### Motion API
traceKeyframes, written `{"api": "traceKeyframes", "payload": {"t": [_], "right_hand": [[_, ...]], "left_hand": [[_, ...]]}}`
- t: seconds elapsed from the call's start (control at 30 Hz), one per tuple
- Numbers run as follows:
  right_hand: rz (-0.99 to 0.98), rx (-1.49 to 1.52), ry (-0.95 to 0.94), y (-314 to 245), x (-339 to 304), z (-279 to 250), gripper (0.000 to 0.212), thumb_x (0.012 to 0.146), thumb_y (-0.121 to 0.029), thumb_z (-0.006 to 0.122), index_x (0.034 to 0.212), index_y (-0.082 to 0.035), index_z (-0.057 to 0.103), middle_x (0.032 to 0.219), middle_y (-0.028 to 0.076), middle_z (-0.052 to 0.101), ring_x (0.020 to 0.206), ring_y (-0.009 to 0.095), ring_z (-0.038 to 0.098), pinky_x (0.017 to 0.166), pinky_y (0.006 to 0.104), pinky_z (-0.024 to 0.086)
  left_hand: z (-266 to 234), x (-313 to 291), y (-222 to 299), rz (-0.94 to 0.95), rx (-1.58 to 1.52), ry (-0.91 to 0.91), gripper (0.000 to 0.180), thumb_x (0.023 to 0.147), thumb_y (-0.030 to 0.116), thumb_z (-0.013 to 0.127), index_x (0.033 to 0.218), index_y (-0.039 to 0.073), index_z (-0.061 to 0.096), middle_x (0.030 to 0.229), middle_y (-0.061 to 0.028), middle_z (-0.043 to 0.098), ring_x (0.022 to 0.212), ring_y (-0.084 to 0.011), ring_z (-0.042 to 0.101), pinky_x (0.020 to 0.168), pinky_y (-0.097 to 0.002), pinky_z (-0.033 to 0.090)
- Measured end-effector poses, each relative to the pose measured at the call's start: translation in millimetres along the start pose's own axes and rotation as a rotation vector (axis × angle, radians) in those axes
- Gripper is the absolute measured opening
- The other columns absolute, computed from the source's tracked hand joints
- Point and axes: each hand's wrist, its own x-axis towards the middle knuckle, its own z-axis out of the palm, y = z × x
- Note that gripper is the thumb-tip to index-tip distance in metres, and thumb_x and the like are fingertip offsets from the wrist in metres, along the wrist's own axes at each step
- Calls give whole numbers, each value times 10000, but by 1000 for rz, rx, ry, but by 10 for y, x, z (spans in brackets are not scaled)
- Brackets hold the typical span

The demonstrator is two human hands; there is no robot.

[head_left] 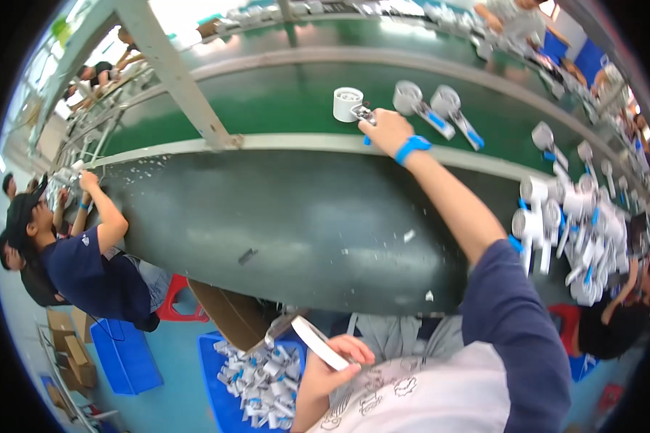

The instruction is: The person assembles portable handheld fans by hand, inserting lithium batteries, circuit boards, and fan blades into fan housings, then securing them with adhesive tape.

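My right hand [388,133], with a blue band on its wrist, reaches over the green conveyor belt. Its fingers are closed on a small part with wires [364,114], which lies against a white round fan head [348,105] standing on the belt. A bit of blue shows below the fingers. Low in front of my body, my left hand [331,372] grips a long white plastic piece [319,343] with rounded ends, held tilted. Just right of my right hand lie two white handheld fans [425,108] [458,115] with blue on their handles.
A dark work surface [303,209] carries white scraps and a small dark piece [247,256]. White fans [578,224] are piled at the right. A blue bin [211,368] of white parts stands below, near a cardboard box [227,310]. A co-worker [87,252] sits at the left; a metal post [173,79] rises nearby.
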Motion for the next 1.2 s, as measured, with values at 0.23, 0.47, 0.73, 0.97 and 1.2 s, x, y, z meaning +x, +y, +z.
{"api": "traceKeyframes", "payload": {"t": [0.23, 0.47, 0.73, 0.97, 1.2], "right_hand": [[92, 74, -90, 253, -2895, -548, 437, 758, -147, 658, 1153, 13, 562, 1017, 176, 576, 882, 354, 592, 807, 388, 480], [84, 89, 432, 489, -3738, -356, 669, 622, -158, 840, 1200, -49, 521, 1063, 101, 488, 869, 211, 495, 778, 321, 436], [124, 93, 470, 626, -3547, -126, 167, 785, -51, 665, 927, -13, 586, 797, 42, 537, 663, 186, 459, 632, 301, 390], [785, 1804, -196, 491, -3729, -548, 315, 949, -319, 389, 784, -66, 481, 683, 2, 414, 587, 112, 374, 541, 240, 305], [881, 1836, -527, 325, -3756, -491, 368, 949, -382, 369, 797, -63, 473, 673, 7, 411, 570, 100, 353, 526, 245, 302]], "left_hand": [[320, 459, 42, -142, 269, 42, 310, 761, -31, 622, 1069, -20, 597, 1009, -135, 613, 944, -176, 606, 791, -295, 491], [851, 960, -197, -125, 798, -2, 811, 673, -57, 602, 1435, 106, 379, 1044, -107, 593, 883, -116, 599, 752, -246, 464], [912, 1070, -298, -70, 954, 37, 782, 632, -64, 604, 1384, 104, 469, 1081, -104, 598, 920, -144, 550, 787, -270, 461], [810, 823, -139, -41, 805, 110, 579, 663, -44, 637, 1231, 48, 568, 1200, -135, 551, 1003, -187, 582, 795, -274, 490], [826, 734, -329, -297, 249, -85, 485, 735, -53, 628, 1213, 26, 606, 1229, -116, 526, 900, -92, 519, 692, -216, 451]]}}
